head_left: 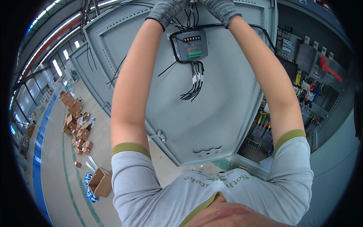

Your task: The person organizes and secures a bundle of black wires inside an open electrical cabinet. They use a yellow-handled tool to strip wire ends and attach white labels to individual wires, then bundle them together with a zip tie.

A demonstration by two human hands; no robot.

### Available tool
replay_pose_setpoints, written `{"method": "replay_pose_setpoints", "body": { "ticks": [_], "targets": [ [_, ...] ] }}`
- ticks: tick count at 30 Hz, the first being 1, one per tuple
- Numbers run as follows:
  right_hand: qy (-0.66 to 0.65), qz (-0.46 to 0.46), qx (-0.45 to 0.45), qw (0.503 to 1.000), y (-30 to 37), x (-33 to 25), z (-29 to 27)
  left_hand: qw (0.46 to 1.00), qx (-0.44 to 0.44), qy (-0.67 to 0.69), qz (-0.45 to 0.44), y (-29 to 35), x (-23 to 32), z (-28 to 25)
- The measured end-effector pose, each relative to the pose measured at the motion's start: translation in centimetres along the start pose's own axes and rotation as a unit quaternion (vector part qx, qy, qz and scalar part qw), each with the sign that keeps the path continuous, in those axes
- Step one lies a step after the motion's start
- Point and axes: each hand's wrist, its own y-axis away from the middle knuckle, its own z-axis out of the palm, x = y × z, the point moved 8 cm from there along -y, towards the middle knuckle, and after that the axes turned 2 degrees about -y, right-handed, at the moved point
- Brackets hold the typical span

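Both arms reach up to the top of the head view, in grey knitted gloves. My left hand [167,10] and my right hand [221,10] are close together over a bunch of black wires [191,17] on the grey cabinet door [227,94]. The upper edge cuts off their fingers, so a grip on a wire cannot be made out. Just below sits a dark grey meter module [189,45] with a green terminal block [194,53]. Under it hangs a bundle of black wires with white sleeves [196,77], their ends loose.
The open cabinet at right holds breakers [288,46], a red handle [328,69] and coloured wiring. A door latch [160,135] sticks out at the door's lower left. Cardboard boxes [83,132] litter the floor at left, near an open carton [101,182] beside blue-and-white packets [90,191].
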Motion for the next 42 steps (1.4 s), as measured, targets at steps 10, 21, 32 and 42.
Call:
{"method": "replay_pose_setpoints", "body": {
  "ticks": [10, 21, 32, 42],
  "targets": [
    [0.054, -0.011, -0.075, 0.996, -2.2, -0.5, -0.9, 0.989, 0.132, 0.053, -0.027, 0.7, -2.4, -1.7],
    [-0.154, 0.115, -0.090, 0.977, -3.0, 2.6, 0.0, 0.971, -0.226, 0.019, 0.079, 0.1, 3.4, 2.4],
    [-0.145, 0.203, -0.114, 0.962, 1.7, 2.9, -2.8, 0.986, -0.155, 0.066, -0.001, 0.6, 2.8, 2.5],
    [-0.038, 0.317, -0.328, 0.889, 6.9, 0.4, -2.7, 0.983, -0.155, 0.100, 0.020, 1.3, 3.4, 2.5]
  ]
}}
